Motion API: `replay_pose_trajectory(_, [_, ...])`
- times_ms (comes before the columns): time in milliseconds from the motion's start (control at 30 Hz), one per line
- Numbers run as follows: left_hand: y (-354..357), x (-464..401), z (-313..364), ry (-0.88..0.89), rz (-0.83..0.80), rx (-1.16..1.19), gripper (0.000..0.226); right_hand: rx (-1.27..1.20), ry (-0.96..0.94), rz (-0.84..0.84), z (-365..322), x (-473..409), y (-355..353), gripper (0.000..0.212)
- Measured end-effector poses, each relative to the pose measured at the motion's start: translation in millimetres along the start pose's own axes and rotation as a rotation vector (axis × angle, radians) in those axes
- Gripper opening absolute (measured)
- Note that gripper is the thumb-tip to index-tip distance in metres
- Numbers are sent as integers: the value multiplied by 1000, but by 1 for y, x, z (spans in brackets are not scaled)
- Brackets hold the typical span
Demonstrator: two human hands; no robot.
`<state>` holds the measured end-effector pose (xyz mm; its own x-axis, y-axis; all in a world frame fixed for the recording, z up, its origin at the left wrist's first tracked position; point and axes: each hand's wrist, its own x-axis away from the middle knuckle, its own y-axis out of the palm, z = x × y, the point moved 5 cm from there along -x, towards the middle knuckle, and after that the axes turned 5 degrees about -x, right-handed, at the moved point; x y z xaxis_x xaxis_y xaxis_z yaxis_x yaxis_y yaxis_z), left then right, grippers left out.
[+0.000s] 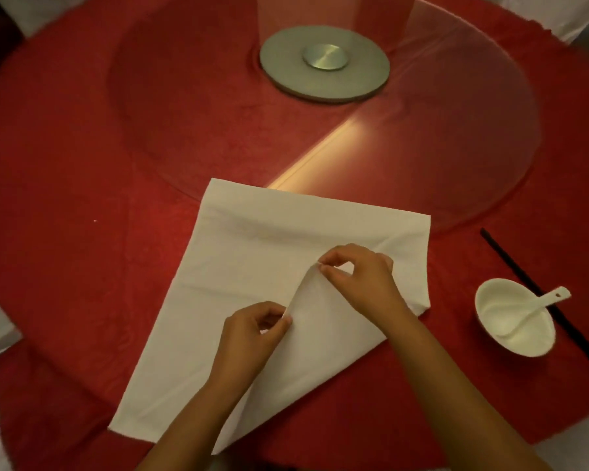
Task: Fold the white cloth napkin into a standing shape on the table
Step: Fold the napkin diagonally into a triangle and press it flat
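The white cloth napkin [238, 253] lies flat on the red tablecloth [65, 198] near the front of the round table. Its right lower corner is folded in toward the middle, forming a raised ridge. My left hand [252, 338] pinches the nearer end of that ridge between thumb and fingers. My right hand [357, 277] pinches the far tip of the folded flap, close to the napkin's centre. Both forearms cover part of the napkin's lower right side.
A white bowl [514, 317] holding a white spoon [538, 307] stands to the right of the napkin. Black chopsticks [510, 266] lie just beyond it. A glass turntable [456, 147] on a grey round base [323, 62] fills the table's middle.
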<state>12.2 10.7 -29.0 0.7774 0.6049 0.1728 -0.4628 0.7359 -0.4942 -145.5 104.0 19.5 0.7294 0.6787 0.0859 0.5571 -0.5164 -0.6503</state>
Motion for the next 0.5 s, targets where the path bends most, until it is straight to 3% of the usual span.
replay_pose_trajectory(367, [-75, -81, -31, -22, 218, 4, 37, -50, -141, 13, -64, -110, 51, 9])
replay_pose_trajectory(500, [-96, -110, -45, -47, 286, -42, 20, -36, -188, 7, -83, -145, 72, 14])
